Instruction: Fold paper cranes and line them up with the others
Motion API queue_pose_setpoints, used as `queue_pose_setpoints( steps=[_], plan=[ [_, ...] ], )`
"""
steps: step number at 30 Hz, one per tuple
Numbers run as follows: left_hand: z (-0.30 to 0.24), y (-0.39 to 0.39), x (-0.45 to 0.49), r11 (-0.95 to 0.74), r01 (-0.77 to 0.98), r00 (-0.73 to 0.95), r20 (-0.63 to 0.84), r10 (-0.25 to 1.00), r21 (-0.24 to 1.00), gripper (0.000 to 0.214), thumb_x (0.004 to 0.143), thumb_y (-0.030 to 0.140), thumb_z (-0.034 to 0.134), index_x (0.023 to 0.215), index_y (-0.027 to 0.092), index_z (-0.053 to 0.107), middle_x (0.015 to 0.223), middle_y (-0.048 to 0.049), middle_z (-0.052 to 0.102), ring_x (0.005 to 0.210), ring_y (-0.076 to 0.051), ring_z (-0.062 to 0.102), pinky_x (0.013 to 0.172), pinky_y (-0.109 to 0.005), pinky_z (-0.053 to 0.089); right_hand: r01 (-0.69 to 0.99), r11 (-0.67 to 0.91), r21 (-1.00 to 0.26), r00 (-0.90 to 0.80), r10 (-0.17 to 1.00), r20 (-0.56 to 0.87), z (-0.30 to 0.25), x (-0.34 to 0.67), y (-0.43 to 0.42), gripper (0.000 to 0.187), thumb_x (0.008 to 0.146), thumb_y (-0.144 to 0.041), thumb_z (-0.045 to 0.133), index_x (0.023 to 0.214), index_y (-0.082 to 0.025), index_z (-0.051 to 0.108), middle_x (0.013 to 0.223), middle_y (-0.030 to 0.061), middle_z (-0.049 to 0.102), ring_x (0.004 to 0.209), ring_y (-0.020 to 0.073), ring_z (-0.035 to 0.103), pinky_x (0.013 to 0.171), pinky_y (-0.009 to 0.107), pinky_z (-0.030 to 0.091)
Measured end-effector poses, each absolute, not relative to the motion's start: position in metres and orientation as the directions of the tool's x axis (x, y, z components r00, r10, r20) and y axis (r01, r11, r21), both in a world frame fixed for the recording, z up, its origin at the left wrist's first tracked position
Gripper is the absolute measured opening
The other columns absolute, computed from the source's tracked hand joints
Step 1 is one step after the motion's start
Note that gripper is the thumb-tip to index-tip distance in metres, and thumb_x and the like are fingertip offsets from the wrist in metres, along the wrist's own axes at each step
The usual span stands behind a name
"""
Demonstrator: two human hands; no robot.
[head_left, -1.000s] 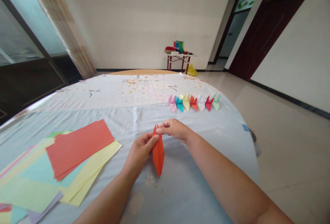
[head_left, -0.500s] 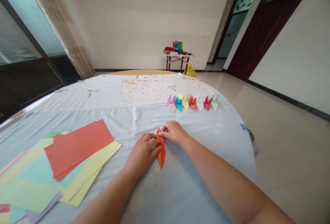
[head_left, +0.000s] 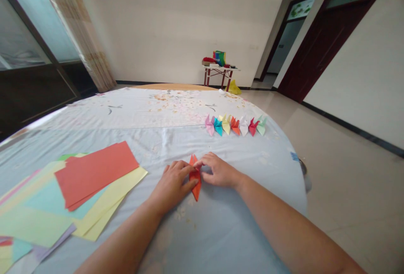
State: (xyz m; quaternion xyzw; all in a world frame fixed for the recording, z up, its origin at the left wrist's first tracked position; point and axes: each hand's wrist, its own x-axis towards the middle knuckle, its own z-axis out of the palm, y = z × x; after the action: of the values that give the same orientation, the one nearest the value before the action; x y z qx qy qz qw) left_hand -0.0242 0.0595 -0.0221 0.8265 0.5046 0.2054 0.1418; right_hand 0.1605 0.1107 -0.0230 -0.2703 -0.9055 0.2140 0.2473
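Note:
A narrow, folded orange-red paper (head_left: pixel 195 182) lies flat on the pale blue tablecloth (head_left: pixel 221 227), pointed at both ends. My left hand (head_left: pixel 173 183) rests on its left side with the fingers pressed down on it. From the other side, my right hand (head_left: pixel 217 170) pinches the paper's upper part with fingertips together. Both hands sit at the middle of the table, close in front of me.
A row of several small folded paper figures (head_left: pixel 235 125) in mixed colours stands farther back on the right. A loose stack of coloured sheets (head_left: pixel 72 194), red on top, lies at the left. The table edge (head_left: pixel 298 168) curves on the right; beyond it is floor.
The folded paper was held up off the cloth a second ago; it now lies flat on the table with both hands pressing on it.

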Motion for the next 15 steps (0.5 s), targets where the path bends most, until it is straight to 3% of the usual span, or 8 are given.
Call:
queue_pose_setpoints(
  steps=[8, 15],
  plan=[
    [-0.0157, 0.0634, -0.0352, -0.517, 0.702, 0.492, 0.192, 0.849, 0.490, 0.036, 0.079, 0.017, 0.043, 0.107, 0.029, 0.063, 0.103, -0.0051, 0.058, 0.098, -0.021, 0.049, 0.089, -0.036, 0.036, 0.345, 0.781, -0.521, -0.798, 0.536, 0.274, -0.0243, 0.1690, 0.1153, 0.028, 0.071, -0.021, 0.065, 0.099, -0.021, 0.060, 0.094, 0.0035, 0.062, 0.092, 0.0171, 0.052, 0.084, 0.031, 0.036],
    [-0.0215, 0.0647, -0.0354, -0.523, 0.694, 0.489, 0.210, 0.847, 0.494, 0.045, 0.074, 0.010, 0.044, 0.111, 0.029, 0.061, 0.102, -0.0054, 0.059, 0.097, -0.021, 0.049, 0.090, -0.037, 0.038, 0.385, 0.818, -0.428, -0.821, 0.516, 0.246, -0.0214, 0.1699, 0.1118, 0.009, 0.078, -0.027, 0.062, 0.084, -0.022, 0.066, 0.090, 0.0039, 0.062, 0.090, 0.0174, 0.050, 0.081, 0.031, 0.034]
  ],
)
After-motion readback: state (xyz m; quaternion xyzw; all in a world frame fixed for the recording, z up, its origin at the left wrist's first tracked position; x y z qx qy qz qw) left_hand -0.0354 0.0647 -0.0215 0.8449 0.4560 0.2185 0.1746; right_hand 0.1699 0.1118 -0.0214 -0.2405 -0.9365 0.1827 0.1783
